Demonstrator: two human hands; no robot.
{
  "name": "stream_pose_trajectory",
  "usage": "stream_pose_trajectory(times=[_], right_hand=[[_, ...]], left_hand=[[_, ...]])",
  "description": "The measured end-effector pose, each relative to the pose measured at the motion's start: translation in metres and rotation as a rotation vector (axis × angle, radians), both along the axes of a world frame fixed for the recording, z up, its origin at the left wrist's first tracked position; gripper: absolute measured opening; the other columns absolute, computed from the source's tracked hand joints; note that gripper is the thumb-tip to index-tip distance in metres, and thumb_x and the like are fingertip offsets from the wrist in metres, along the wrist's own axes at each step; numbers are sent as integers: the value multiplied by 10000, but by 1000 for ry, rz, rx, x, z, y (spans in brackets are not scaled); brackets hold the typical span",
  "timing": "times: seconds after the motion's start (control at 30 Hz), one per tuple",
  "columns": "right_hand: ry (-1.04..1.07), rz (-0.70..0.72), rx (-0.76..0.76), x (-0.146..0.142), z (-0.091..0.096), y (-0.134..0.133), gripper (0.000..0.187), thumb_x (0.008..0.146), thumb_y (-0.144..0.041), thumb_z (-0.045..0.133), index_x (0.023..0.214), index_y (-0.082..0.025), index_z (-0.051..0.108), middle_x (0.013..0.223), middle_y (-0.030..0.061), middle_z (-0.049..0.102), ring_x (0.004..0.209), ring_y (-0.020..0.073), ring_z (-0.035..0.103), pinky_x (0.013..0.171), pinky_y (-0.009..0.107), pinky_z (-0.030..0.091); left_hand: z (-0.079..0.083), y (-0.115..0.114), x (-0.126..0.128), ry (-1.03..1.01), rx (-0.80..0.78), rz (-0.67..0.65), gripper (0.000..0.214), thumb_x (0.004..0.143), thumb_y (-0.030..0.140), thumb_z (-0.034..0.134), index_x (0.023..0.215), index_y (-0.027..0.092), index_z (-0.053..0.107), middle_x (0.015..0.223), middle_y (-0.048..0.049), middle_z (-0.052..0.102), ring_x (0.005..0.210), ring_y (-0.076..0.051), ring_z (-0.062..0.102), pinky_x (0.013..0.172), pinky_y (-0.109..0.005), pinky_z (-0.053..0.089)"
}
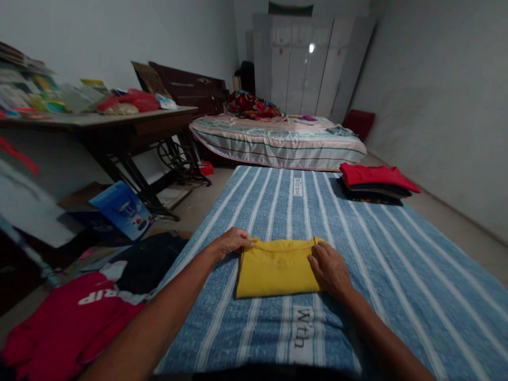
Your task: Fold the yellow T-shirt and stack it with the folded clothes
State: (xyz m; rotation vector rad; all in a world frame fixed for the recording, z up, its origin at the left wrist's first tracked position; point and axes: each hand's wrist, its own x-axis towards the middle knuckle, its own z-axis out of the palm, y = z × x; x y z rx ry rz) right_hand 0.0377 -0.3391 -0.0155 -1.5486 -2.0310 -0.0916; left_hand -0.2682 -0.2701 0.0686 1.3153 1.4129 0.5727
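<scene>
A yellow shirt (280,270), folded into a flat rectangle, lies on the blue-and-white striped cloth (262,211) in front of me. My left hand (235,241) pinches its far left corner between thumb and fingers. At the far right corner, my right hand (328,264) has its fingers curled over the edge, gripping the fabric. The collar edge of the shirt runs along the far side between both hands.
A stack of folded clothes topped by a red garment (375,177) sits at the back right. Down on the left lie a pink garment (71,328) and a dark one (153,262), near a blue box (123,211). A sewing-machine table (130,119) and a bed (278,140) stand beyond.
</scene>
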Motion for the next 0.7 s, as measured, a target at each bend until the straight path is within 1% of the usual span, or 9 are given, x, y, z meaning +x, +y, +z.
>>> stream_pose_trajectory(times=[0.17,0.33,0.5,0.6,0.67,0.7], right_hand=[[2,4,-10,0,1,0,306,900,-339,420,1097,-151,561,1192,154,567,1109,262,518,921,407,436],[-11,-6,0,0,-1,0,298,905,-337,421,1104,-163,558,1212,147,556,1135,262,502,939,407,420],[-27,-21,3,-2,-1,0,301,906,-320,432,1111,-139,558,1223,157,550,1145,270,492,959,403,405],[-19,-18,17,-2,1,-1,287,903,-311,437,1096,-142,567,1204,153,563,1134,267,502,949,400,413],[-19,-22,44,-2,4,-2,291,902,-311,438,1089,-135,573,1199,161,566,1128,276,503,943,411,416],[-25,-25,59,-2,6,-3,298,904,-311,432,1090,-128,575,1204,168,563,1129,282,501,948,422,412]], left_hand=[[-5,5,-1,62,58,28,274,454,350,743,516,149,568,492,14,530,495,-115,461,500,-247,304],[-12,8,-1,184,181,79,252,399,295,745,465,156,545,452,25,491,483,-107,409,470,-238,236],[-19,8,-1,293,259,89,212,446,281,712,477,167,536,461,25,497,491,-116,423,465,-239,248],[-20,8,-2,393,301,91,197,475,264,704,483,174,529,475,17,506,506,-139,461,474,-250,280],[-17,5,-1,470,345,102,180,485,246,708,527,174,549,531,-5,546,564,-179,522,518,-274,349],[-14,2,1,504,375,110,167,500,239,706,582,171,576,595,-24,582,629,-210,560,567,-294,393]])
